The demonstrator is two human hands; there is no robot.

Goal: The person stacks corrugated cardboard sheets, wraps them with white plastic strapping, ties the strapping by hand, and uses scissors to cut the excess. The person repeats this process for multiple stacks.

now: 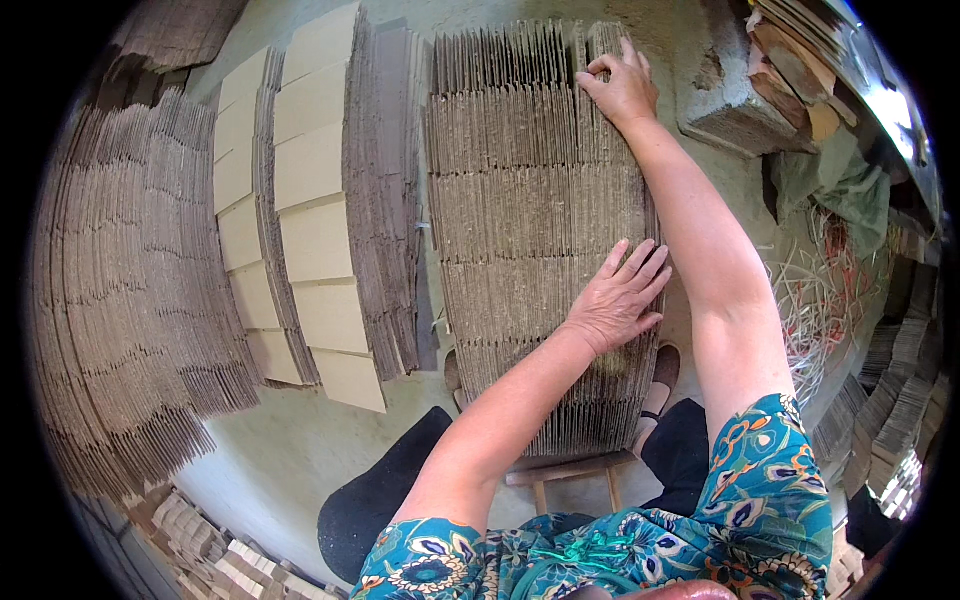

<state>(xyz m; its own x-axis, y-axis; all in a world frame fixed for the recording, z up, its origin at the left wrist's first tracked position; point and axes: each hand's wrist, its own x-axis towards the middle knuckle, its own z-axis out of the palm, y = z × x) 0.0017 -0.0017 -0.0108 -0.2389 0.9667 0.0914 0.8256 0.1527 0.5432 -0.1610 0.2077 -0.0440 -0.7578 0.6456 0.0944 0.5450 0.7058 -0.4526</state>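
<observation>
Pale floor (300, 440), two cream-faced stacks (316, 240), one long cardboard stack (530, 215), left hand (622, 300) spread atop, right hand (624, 90) curled, grip unclear

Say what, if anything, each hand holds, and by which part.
The left hand lies open on the stack, holding nothing. The right hand is at the stack's far end; whether it pinches an edge cannot be told.

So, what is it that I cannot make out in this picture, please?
In the head view:
Left hand: its palm is turned down, hidden by its own back.
Right hand: too small to tell whether its grip closes on a sheet.
Right foot: partly hidden by the central cardboard stack.
Top-left cardboard pile: cut off by the fisheye rim.
</observation>
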